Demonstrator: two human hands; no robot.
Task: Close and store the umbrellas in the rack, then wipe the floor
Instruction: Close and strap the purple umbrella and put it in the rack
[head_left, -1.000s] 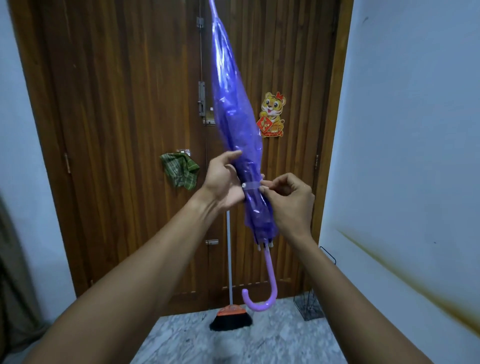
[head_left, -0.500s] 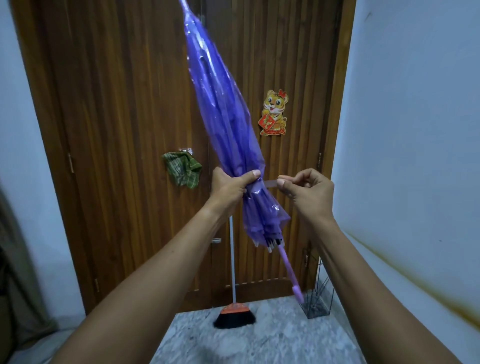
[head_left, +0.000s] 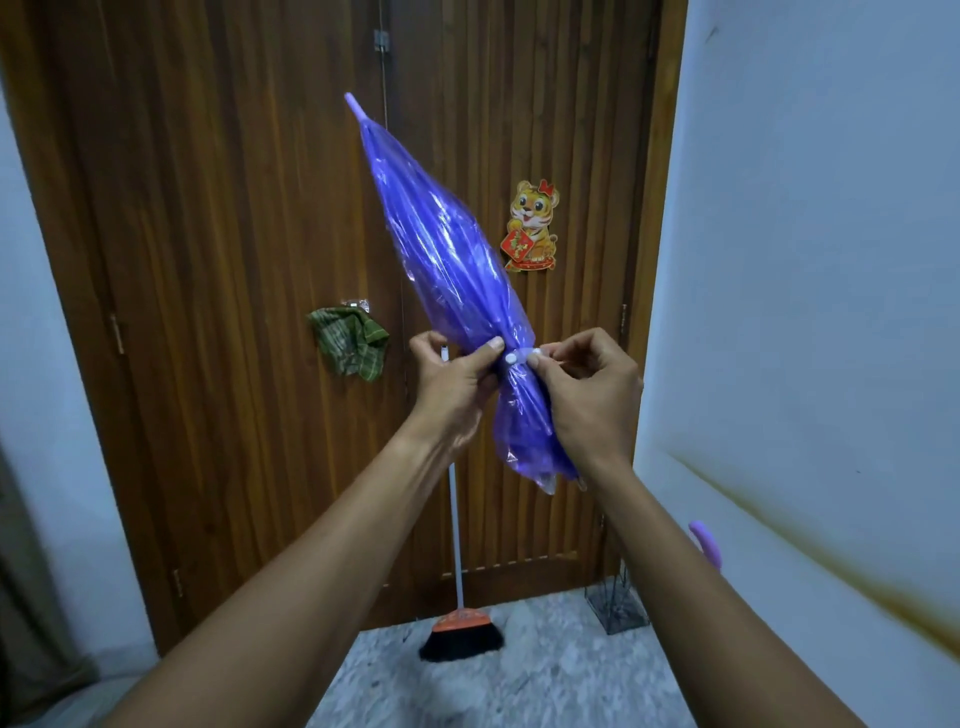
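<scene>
A folded purple umbrella (head_left: 447, 244) is held tilted in front of the wooden door, tip up and to the left. My left hand (head_left: 452, 387) grips the bunched canopy at its narrow waist. My right hand (head_left: 589, 389) pinches the strap's white snap (head_left: 534, 356) right beside the other snap on the canopy. The lilac handle end (head_left: 706, 545) shows below my right forearm. A wire umbrella rack (head_left: 615, 608) stands on the floor in the right corner.
A broom (head_left: 460, 631) leans against the wooden door (head_left: 234, 260). A green checked cloth (head_left: 348, 343) hangs from the door latch. A tiger sticker (head_left: 532, 226) is on the door. White walls close in left and right; the floor (head_left: 545, 680) is grey marble.
The umbrella has tipped further over and dropped lower, so its tip now shows. My right hand has drawn the strap round the canopy, bringing the snap up to its mate.
</scene>
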